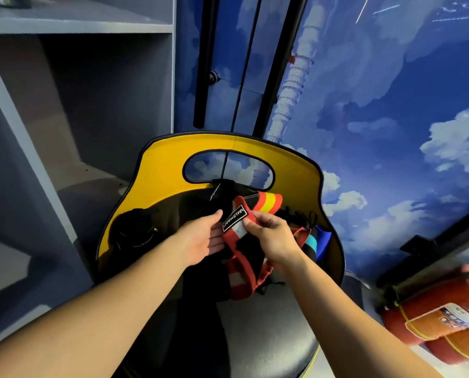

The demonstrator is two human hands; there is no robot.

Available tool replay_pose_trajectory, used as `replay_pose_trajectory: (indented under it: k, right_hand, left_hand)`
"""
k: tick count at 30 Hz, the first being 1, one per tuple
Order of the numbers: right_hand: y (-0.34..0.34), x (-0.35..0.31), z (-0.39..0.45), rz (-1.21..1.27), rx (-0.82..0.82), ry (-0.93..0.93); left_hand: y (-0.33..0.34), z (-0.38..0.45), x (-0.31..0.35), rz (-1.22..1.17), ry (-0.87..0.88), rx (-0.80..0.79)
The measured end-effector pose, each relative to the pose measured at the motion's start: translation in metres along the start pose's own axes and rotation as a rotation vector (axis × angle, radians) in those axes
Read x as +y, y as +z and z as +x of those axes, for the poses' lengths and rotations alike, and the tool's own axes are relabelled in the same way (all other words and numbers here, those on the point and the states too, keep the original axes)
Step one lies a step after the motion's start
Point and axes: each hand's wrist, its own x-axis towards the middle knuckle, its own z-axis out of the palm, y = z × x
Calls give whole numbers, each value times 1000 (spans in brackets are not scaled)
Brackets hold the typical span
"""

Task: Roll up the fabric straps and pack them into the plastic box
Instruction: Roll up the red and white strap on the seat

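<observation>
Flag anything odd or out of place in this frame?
Two things. The fire extinguishers at lower right lie on their sides on the floor, not mounted. The red-and-white strap pinched by the right hand hangs loose and unrolled over the chair seat; the left hand is open beside it. No plastic box is in view.

Before me stands a yellow-backed chair [296,170] with a black seat. At my ten o'clock, grey shelving [77,28]; at two o'clock, a sky-and-cloud mural wall [391,105]; at four o'clock, red fire extinguishers [440,317] lying together.
</observation>
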Motion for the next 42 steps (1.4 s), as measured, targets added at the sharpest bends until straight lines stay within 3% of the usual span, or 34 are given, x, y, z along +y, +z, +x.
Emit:
replay_pose_trajectory:
  k: [6, 9, 13, 16, 22, 26, 31, 36, 42]
  right_hand:
    - [-20, 11, -19, -90, -68, -1]
    - [-28, 6, -18, -118, -25, 25]
    - [-24, -19, -8, -103, 47, -51]
    - [-12, -32, -1, -306, 126, -98]
    - [0, -40, 18, -444, 182, 55]
    - [-1, -40, 20, -458, 185, 56]
    - [-8, -32, 9, -467, 169, -25]
    - [-7, -19, 5, -431, 131, -36]
    - [-9, -22, 5, -636, 180, -110]
  left_hand:
    - [11, 1, -6, -175, 22, 16]
    - [10, 1, -9, -93, 117, 39]
    - [13, -4, -9, -11, 306, 188]
    - [16, -8, -12, 88, 433, 243]
    - [24, -18, -17, 259, 595, 252]
    - [15, -16, -18, 262, 527, 225]
    - [-12, -3, 1, 248, 373, 399]
    - [-5, 4, 15, 83, 74, 120]
    - [12, 18, 18, -37, 103, 170]
